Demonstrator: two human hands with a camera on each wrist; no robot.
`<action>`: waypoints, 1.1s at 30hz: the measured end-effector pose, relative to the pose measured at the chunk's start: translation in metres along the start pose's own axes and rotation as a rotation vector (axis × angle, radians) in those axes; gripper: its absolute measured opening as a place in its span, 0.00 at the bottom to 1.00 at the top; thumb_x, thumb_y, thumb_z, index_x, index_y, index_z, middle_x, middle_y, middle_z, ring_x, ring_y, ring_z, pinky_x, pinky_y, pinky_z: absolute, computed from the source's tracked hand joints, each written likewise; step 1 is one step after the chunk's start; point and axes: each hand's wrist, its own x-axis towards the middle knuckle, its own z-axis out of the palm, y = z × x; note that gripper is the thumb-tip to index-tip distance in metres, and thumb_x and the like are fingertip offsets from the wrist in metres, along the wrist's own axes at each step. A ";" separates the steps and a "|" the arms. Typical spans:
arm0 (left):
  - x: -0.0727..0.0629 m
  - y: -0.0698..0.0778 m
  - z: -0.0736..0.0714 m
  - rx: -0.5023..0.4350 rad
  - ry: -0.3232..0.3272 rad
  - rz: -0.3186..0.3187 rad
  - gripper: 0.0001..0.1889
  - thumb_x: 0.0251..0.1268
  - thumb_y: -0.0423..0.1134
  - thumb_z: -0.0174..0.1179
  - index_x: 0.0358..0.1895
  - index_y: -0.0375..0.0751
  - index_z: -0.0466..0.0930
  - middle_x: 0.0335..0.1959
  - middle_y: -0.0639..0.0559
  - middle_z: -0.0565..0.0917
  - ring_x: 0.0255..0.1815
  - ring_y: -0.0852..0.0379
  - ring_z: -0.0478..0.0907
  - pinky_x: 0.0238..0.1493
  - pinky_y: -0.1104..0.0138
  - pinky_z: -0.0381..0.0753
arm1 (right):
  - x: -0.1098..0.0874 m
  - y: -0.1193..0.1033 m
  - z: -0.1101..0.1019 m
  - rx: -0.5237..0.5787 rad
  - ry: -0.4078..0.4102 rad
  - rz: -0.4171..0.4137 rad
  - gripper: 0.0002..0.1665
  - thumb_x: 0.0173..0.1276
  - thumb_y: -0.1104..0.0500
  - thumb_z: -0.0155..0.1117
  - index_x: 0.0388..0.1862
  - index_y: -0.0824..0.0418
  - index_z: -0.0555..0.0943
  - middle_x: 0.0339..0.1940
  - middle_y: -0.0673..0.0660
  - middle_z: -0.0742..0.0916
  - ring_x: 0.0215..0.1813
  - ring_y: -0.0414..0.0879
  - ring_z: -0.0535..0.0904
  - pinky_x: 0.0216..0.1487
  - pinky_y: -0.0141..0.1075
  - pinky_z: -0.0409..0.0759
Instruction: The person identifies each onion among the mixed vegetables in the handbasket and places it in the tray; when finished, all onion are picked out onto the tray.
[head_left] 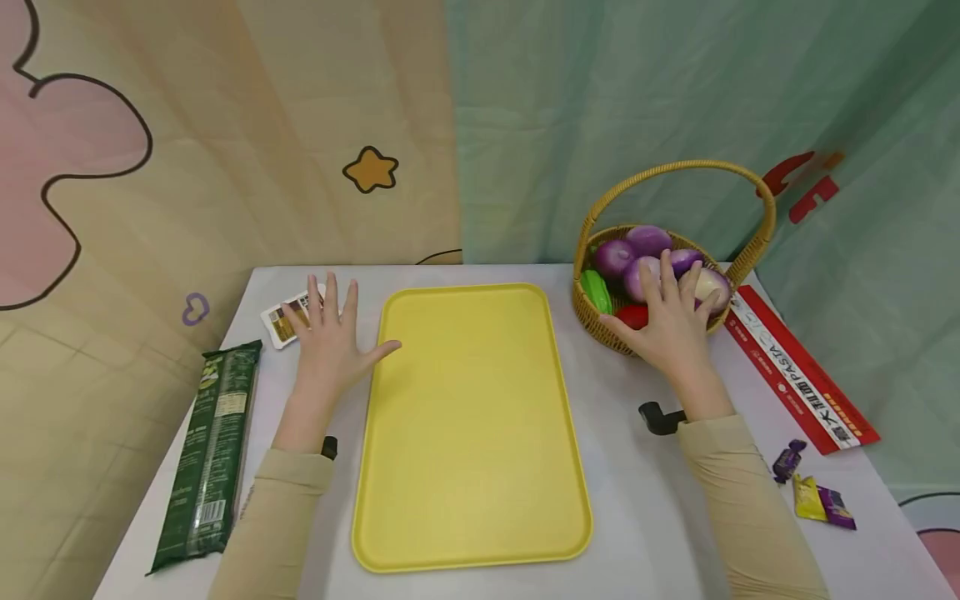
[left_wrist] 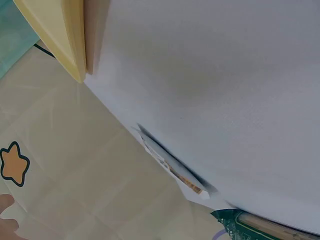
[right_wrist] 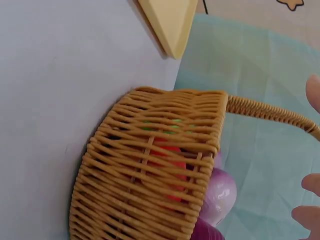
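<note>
My left hand (head_left: 327, 346) is spread with straight fingers above the table, left of the yellow tray (head_left: 472, 425) and in front of a small white packet (head_left: 279, 326). Nothing is in it. My right hand (head_left: 671, 325), also spread and holding nothing, is over the near side of a wicker basket (head_left: 600, 330). In the basket lie several purple onions (head_left: 613, 258), a green vegetable (head_left: 596, 292) and a red one (head_left: 632, 316), partly hidden by the hand. The right wrist view shows the basket's woven side (right_wrist: 145, 175) and fingertips (right_wrist: 312, 185) apart from it.
A long green packet (head_left: 206, 450) lies along the table's left side. At right, a red and white pasta box (head_left: 802, 375) slants beside the basket. Wrapped candies (head_left: 810, 497) lie near the right edge. The basket's tall handle (head_left: 678, 166) arches up before the curtain (head_left: 517, 125).
</note>
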 end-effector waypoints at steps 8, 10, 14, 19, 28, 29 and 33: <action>-0.013 -0.010 0.002 -0.043 -0.022 -0.036 0.58 0.55 0.67 0.63 0.79 0.36 0.46 0.79 0.31 0.40 0.79 0.34 0.23 0.67 0.26 0.28 | -0.005 0.017 -0.007 0.033 0.026 0.025 0.61 0.62 0.30 0.61 0.82 0.58 0.45 0.82 0.63 0.41 0.77 0.69 0.21 0.67 0.75 0.25; -0.017 -0.013 0.003 -0.069 -0.032 -0.044 0.57 0.55 0.66 0.64 0.79 0.36 0.46 0.79 0.29 0.41 0.79 0.33 0.24 0.67 0.27 0.27 | -0.007 0.024 -0.008 0.035 0.023 0.048 0.62 0.63 0.29 0.59 0.82 0.57 0.43 0.82 0.62 0.40 0.77 0.69 0.22 0.67 0.75 0.27; -0.026 -0.018 0.008 -0.170 -0.112 -0.083 0.57 0.56 0.64 0.65 0.78 0.33 0.46 0.78 0.27 0.43 0.78 0.28 0.30 0.67 0.26 0.33 | -0.010 0.038 -0.012 0.058 0.029 0.106 0.61 0.64 0.29 0.58 0.82 0.58 0.43 0.82 0.65 0.42 0.78 0.73 0.30 0.69 0.74 0.36; -0.040 -0.020 0.012 -0.302 -0.284 -0.151 0.54 0.59 0.62 0.64 0.77 0.31 0.47 0.77 0.25 0.43 0.76 0.24 0.36 0.68 0.27 0.41 | -0.016 0.054 -0.010 0.140 0.046 0.196 0.59 0.64 0.31 0.60 0.81 0.60 0.48 0.79 0.71 0.53 0.75 0.74 0.51 0.67 0.72 0.54; -0.062 -0.019 0.015 -0.368 -0.484 -0.134 0.40 0.67 0.51 0.59 0.74 0.31 0.58 0.69 0.24 0.61 0.68 0.24 0.55 0.64 0.33 0.60 | -0.019 0.063 0.016 0.206 0.152 0.326 0.56 0.62 0.34 0.64 0.74 0.68 0.56 0.65 0.76 0.65 0.64 0.71 0.63 0.64 0.66 0.66; -0.063 -0.017 0.015 -0.393 -0.510 -0.134 0.39 0.67 0.49 0.60 0.74 0.31 0.58 0.67 0.25 0.64 0.66 0.27 0.60 0.62 0.35 0.65 | -0.018 0.064 0.018 0.210 0.163 0.335 0.55 0.62 0.35 0.65 0.73 0.68 0.56 0.65 0.76 0.64 0.64 0.71 0.63 0.64 0.65 0.65; -0.067 -0.011 0.017 -0.514 -0.595 -0.155 0.37 0.66 0.42 0.62 0.73 0.29 0.59 0.55 0.31 0.73 0.50 0.40 0.76 0.49 0.51 0.78 | -0.013 0.062 0.026 0.227 0.191 0.371 0.53 0.61 0.39 0.67 0.71 0.70 0.57 0.66 0.76 0.64 0.64 0.72 0.63 0.64 0.66 0.65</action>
